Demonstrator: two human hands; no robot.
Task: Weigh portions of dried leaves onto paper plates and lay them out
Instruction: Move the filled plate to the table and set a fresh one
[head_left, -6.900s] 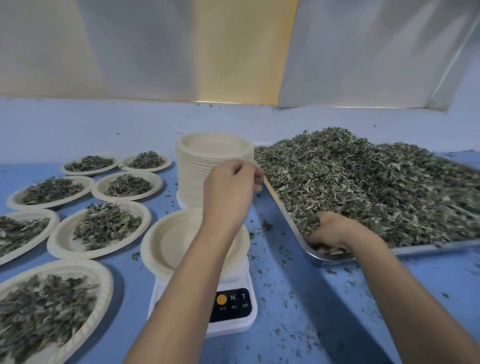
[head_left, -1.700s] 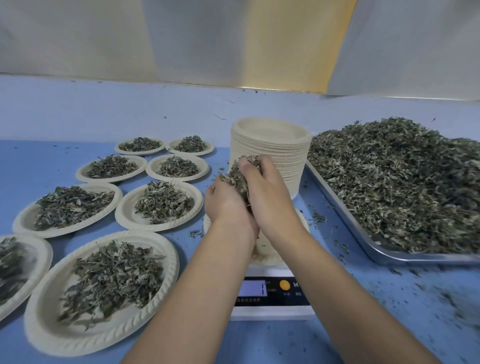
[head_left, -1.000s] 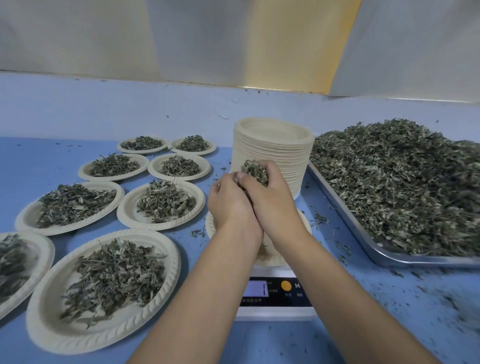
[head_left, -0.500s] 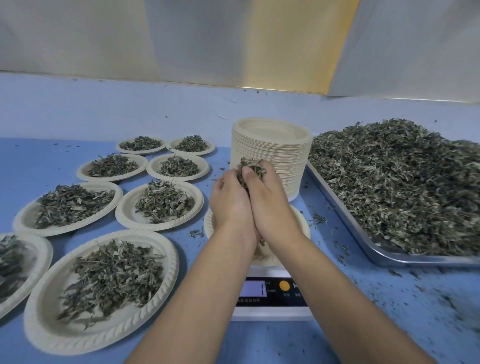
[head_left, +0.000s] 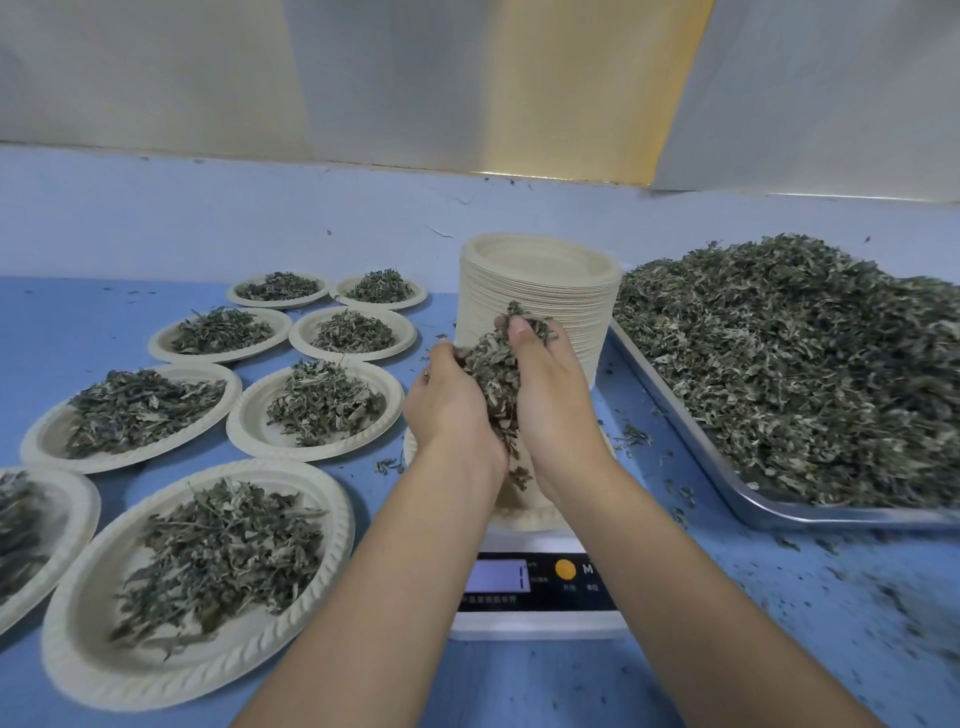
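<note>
My left hand (head_left: 451, 410) and my right hand (head_left: 551, 405) are cupped together, holding a bunch of dried leaves (head_left: 493, 364) between them. They hover over a paper plate (head_left: 524, 512) that sits on a white digital scale (head_left: 540, 592); the plate is mostly hidden behind my wrists. A few leaves fall from between my palms toward the plate. The scale's display is lit. A big heap of dried leaves (head_left: 795, 358) fills a metal tray (head_left: 753, 506) on the right.
A tall stack of empty paper plates (head_left: 540, 296) stands just behind my hands. Several filled plates (head_left: 208, 561) lie in rows on the blue table (head_left: 779, 649) to the left. Leaf crumbs litter the table at right. A wall runs along the back.
My hands stay cupped over the scale plate and have parted slightly. Leaves now drop from between the palms. Several seconds ago my right hand was in the tray's heap and my left at the plate stack.
</note>
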